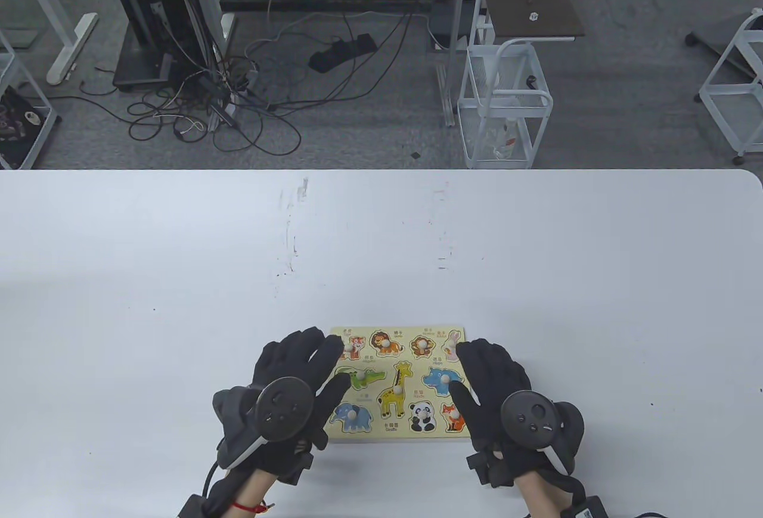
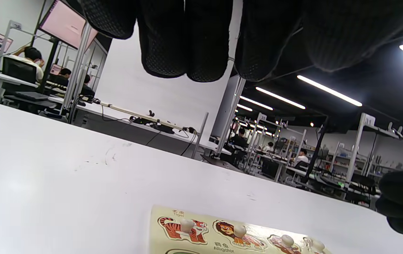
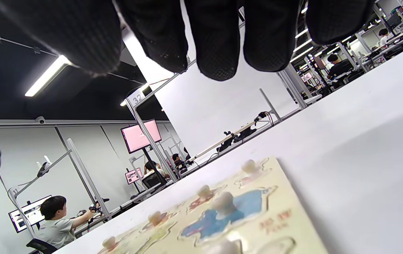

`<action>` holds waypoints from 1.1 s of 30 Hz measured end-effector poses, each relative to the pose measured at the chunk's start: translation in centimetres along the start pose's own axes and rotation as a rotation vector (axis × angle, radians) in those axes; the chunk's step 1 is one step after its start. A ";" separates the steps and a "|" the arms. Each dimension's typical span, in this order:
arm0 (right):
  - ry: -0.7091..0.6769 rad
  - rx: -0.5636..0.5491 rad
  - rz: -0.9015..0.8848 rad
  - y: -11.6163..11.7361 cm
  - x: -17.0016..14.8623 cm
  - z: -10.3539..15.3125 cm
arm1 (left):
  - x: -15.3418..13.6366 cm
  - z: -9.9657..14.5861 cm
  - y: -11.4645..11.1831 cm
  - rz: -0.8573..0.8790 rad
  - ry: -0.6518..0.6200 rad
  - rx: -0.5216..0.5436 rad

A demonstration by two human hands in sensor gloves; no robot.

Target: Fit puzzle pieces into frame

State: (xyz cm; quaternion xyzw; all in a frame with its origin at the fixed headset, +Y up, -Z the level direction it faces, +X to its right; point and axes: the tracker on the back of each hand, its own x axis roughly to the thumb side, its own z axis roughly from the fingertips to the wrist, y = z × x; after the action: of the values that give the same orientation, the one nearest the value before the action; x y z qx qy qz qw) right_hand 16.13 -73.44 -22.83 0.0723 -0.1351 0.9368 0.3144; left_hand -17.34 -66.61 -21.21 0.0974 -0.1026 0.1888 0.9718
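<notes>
A pale yellow wooden puzzle frame [image 1: 398, 436] lies flat near the table's front edge. Several animal pieces with white knobs sit in its recesses, among them a tiger [image 1: 356, 347], a giraffe [image 1: 396, 390] and a blue hippo [image 1: 442, 380]. My left hand [image 1: 325, 360] is open over the frame's left edge and holds nothing. My right hand [image 1: 468, 369] is open over the frame's right edge and holds nothing. In the left wrist view the fingers [image 2: 187, 42] hang above the frame [image 2: 159, 243]. In the right wrist view the fingers [image 3: 215, 38] hang above the frame [image 3: 293, 225] and the hippo [image 3: 201, 224].
The white table [image 1: 179, 279] stretches wide to the left, right and back of the frame. Beyond its far edge are floor cables [image 1: 226, 106] and a white wire cart [image 1: 503, 101].
</notes>
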 end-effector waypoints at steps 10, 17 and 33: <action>-0.020 0.042 0.034 0.8 0.2 -0.1 | -2.6 0.4 -4.6 0.257 -0.032 -0.014; 0.001 0.053 0.064 1.0 0.3 0.0 | -3.8 0.5 -5.6 0.209 -0.014 -0.010; -0.016 0.110 0.078 1.8 0.9 0.1 | -4.1 0.3 -6.7 0.161 -0.008 -0.090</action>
State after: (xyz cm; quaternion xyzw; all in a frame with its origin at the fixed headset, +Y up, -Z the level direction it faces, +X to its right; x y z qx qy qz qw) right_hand 14.32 -74.38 -22.92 0.0915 -0.0885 0.9538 0.2723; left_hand -18.48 -74.20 -22.87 0.0458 -0.1226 0.2611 0.9564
